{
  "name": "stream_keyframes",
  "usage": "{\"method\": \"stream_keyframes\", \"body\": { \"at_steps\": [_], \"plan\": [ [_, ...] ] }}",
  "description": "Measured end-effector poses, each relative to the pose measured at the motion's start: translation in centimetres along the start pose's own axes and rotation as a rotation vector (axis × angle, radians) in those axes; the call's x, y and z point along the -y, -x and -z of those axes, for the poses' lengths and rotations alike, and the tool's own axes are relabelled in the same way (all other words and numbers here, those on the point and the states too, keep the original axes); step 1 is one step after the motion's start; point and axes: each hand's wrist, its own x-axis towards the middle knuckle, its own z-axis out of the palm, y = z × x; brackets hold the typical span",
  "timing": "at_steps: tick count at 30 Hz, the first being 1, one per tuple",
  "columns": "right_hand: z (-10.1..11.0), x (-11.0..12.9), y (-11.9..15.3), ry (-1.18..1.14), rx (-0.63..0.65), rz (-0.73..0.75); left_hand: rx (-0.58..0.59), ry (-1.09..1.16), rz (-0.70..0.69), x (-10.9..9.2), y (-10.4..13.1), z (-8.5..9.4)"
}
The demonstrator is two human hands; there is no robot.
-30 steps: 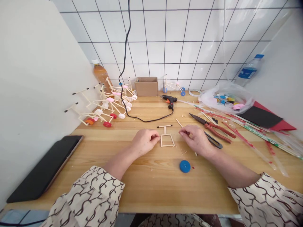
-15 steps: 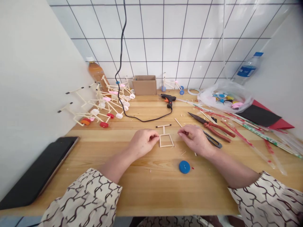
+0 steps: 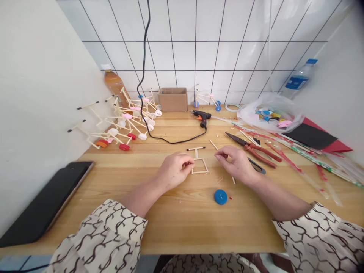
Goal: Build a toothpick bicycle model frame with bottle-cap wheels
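Note:
A small square frame of thin wooden sticks (image 3: 207, 165) lies flat on the table, with a T-shaped piece with black tips (image 3: 196, 148) at its far side. My left hand (image 3: 176, 167) is closed, its thumb and fingers pinched over the frame's left side, which they partly cover. To the right of the frame, my right hand (image 3: 236, 163) is curled with thumb and fingertips together; whatever is between them is hidden. A loose wooden stick (image 3: 213, 144) runs under that hand, its ends showing on both sides. Nearer me lies a blue bottle cap (image 3: 220, 196).
Red-handled pliers (image 3: 256, 151) and scissors (image 3: 257, 167) lie beside my right hand. A glue gun (image 3: 202, 116) with its black cord, a cardboard box (image 3: 173, 100) and a bag of caps (image 3: 270, 113) stand behind. Stick cars (image 3: 125, 127) crowd the left; a phone (image 3: 48, 201) lies nearer.
My left hand has shifted slightly right, its fingertips now over the frame's left side. The right hand has barely moved. The whole view has shifted a little.

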Motion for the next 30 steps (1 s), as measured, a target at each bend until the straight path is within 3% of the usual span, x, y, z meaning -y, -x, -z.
{"method": "stream_keyframes", "body": {
  "at_steps": [12, 21, 30],
  "plan": [
    [0.0, 0.1, 0.0, -0.027, 0.003, 0.028, 0.032, -0.020, -0.060, -0.6, 0.2, -0.4],
    [-1.3, 2.8, 0.8, 0.011, 0.125, 0.211, 0.026, -0.008, -0.027, -0.2, -0.1, 0.1],
    [-2.3, 3.9, 0.9, 0.114, 0.212, 0.229, 0.118, -0.024, 0.004, 0.0, -0.2, 0.1]
  ]
}}
